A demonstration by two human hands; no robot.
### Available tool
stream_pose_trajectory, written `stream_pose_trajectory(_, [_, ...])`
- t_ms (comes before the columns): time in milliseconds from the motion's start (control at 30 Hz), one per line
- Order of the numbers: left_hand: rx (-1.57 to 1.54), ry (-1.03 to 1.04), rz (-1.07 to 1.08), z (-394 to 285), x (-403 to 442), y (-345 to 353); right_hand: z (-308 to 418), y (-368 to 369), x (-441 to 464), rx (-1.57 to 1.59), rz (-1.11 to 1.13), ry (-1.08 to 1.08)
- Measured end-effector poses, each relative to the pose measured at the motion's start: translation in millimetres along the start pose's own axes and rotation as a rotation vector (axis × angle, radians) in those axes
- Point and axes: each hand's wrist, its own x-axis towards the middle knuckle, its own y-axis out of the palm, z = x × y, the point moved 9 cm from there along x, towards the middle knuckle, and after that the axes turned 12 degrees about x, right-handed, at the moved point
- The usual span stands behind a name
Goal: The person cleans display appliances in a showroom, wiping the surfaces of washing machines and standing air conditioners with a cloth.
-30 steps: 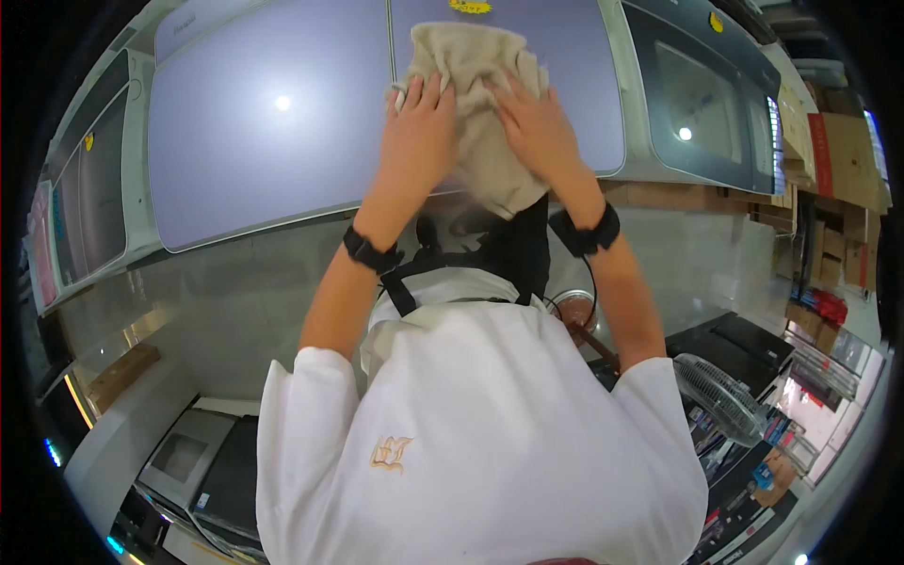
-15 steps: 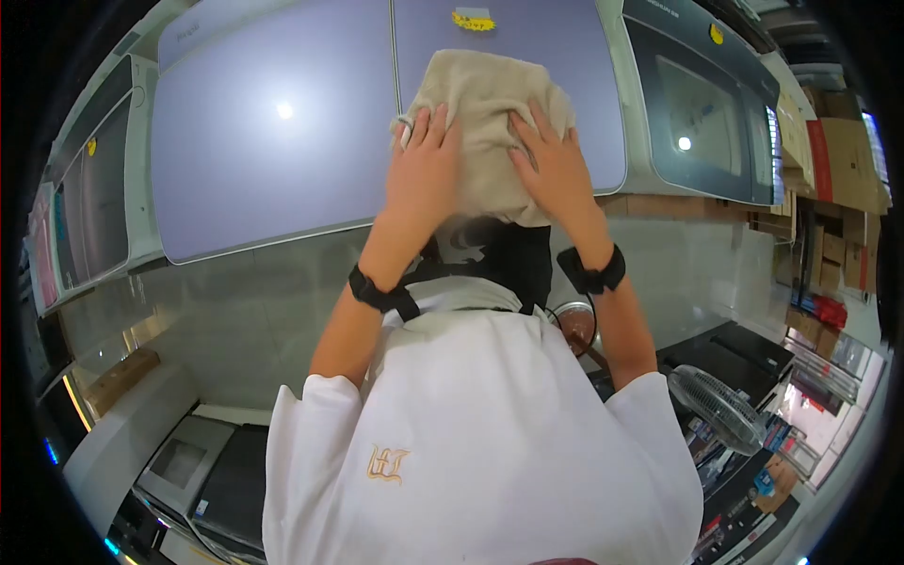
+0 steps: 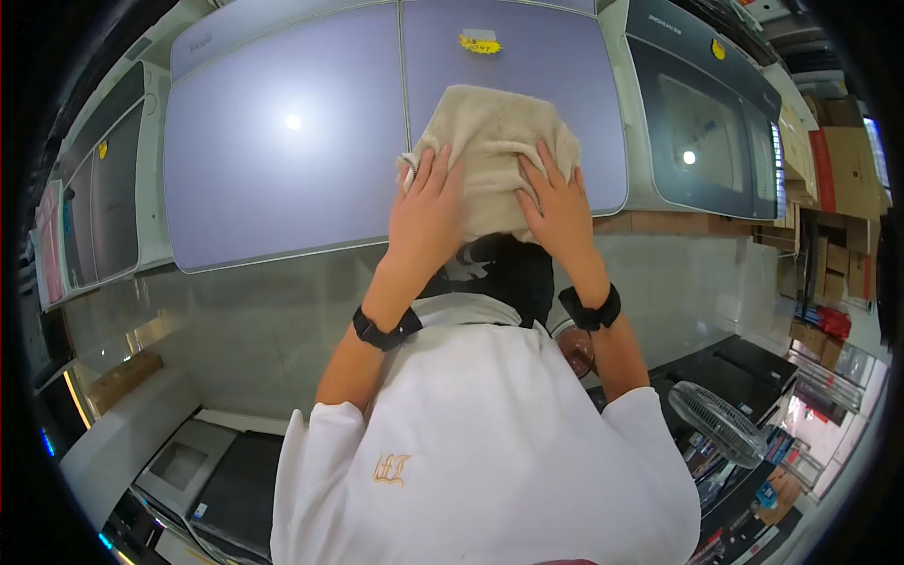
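left hand lies palm down, fingers nearly straight and slightly parted, on the 7 o'clock side of a crumpled beige cloth. right hand is open too, fingers spread wider, pressing on the cloth's 4 o'clock side; neither hand is closed into a grip. the cloth lies at the near edge of a glossy lavender top, mostly on its right section, reaching the dividing seam at its left.

taking the cloth as the clock's centre, a yellow price sticker is at 12 o'clock. a dark-lidded machine stands at 3 o'clock, with cardboard boxes beyond it. another machine is at 9 o'clock, a fan at 5. black wristbands circle both wrists; a white shirt fills 6 o'clock.
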Motion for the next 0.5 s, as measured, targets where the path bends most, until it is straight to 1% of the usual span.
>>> stream_pose_trajectory(100, [0.033,-0.039,0.035,0,27,5,-10,2,32,-0.021,-0.089,-0.02])
stream_pose_trajectory(200, [0.075,-0.096,-0.022,4,75,16,-13,10,75,0.038,-0.078,0.032])
stream_pose_trajectory(300, [0.133,-0.156,0.086,3,99,21,-9,16,81,0.052,-0.129,0.0])
stream_pose_trajectory(400, [0.12,-0.106,0.042,-1,75,20,-5,19,49,0.001,-0.067,-0.059])
stream_pose_trajectory(500, [0.143,-0.075,-0.004,-5,25,10,7,-1,14,0.074,0.009,-0.013])
